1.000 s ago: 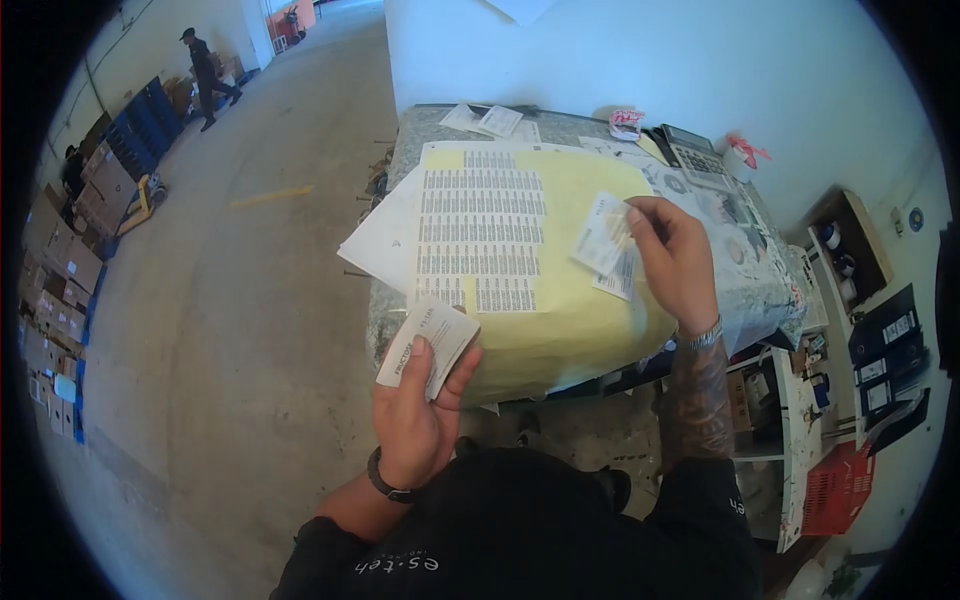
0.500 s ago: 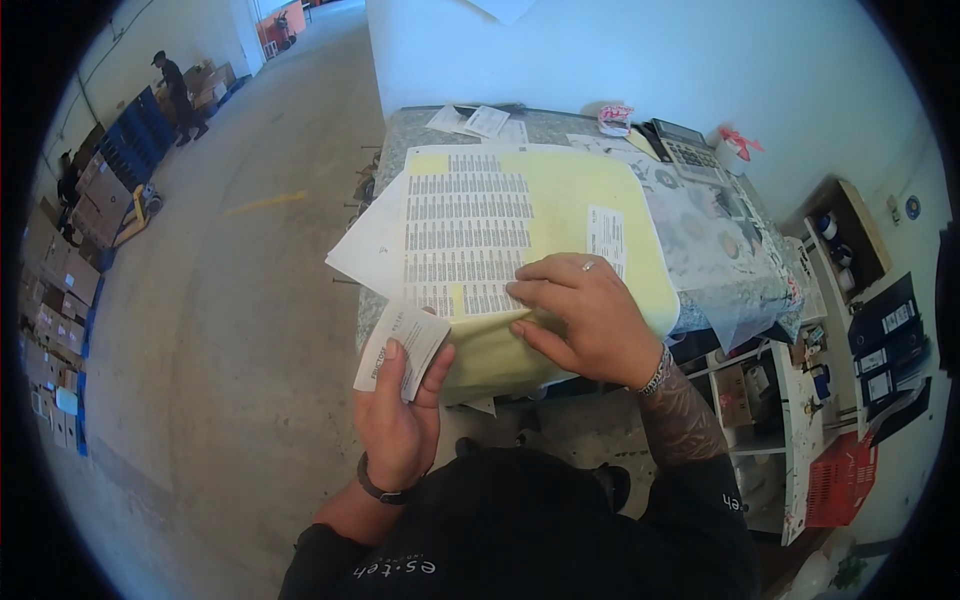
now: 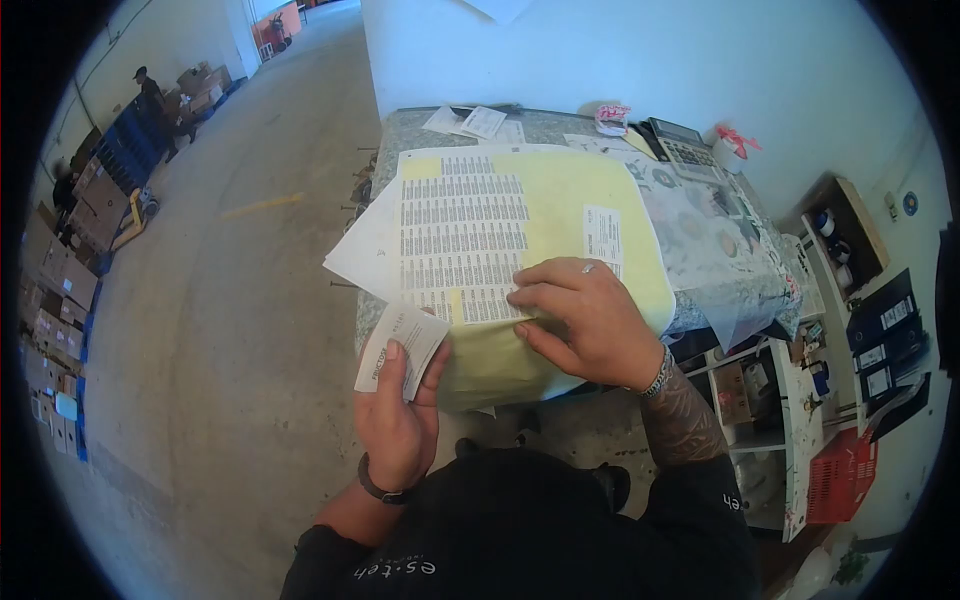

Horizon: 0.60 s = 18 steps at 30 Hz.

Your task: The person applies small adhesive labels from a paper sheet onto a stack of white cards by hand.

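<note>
A yellow backing sheet [image 3: 590,180] lies over the table, its near edge bending down past the table's front. Rows of small printed labels [image 3: 463,238] cover its left part, and a larger white label [image 3: 603,234] sits to their right. My left hand [image 3: 398,410] is closed on printed white labels [image 3: 408,335], thumb on top, beside the sheet's near left corner. Over the lower right end of the rows is my right hand [image 3: 585,320], its fingertips touching the sheet and its fingers apart from the thumb.
A calculator [image 3: 688,152] and loose papers [image 3: 480,122] lie at the table's back. White shelves [image 3: 790,440] and a red basket [image 3: 842,478] stand at the right. At the far left, a person [image 3: 152,105] is near blue pallets [image 3: 130,145] and stacked boxes [image 3: 65,280].
The person in the background has moved left, toward the pallets. My hands have hardly moved; the view has shifted slightly.
</note>
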Motion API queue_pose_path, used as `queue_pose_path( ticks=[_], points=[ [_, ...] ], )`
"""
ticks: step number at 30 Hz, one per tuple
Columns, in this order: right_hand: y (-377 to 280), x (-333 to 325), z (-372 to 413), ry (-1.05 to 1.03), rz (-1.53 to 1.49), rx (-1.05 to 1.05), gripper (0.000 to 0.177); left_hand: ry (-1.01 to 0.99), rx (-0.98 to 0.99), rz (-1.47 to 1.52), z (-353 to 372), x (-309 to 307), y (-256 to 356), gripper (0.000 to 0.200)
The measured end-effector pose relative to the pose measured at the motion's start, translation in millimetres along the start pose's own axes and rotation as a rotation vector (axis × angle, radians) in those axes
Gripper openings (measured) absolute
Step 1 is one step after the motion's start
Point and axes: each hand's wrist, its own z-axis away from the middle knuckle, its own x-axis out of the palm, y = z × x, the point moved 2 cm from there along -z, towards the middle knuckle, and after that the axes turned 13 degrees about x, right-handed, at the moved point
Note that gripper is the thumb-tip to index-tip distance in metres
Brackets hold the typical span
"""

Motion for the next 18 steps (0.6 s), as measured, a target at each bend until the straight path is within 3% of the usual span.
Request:
queue_pose_path(
  ticks=[18],
  points=[
    [1.3, 6.9, -4.4, 0.040, -0.063, 0.072, 0.011, -0.016, -0.006, -0.004, -2.3, -5.7, 0.2, 0.041]
  ],
)
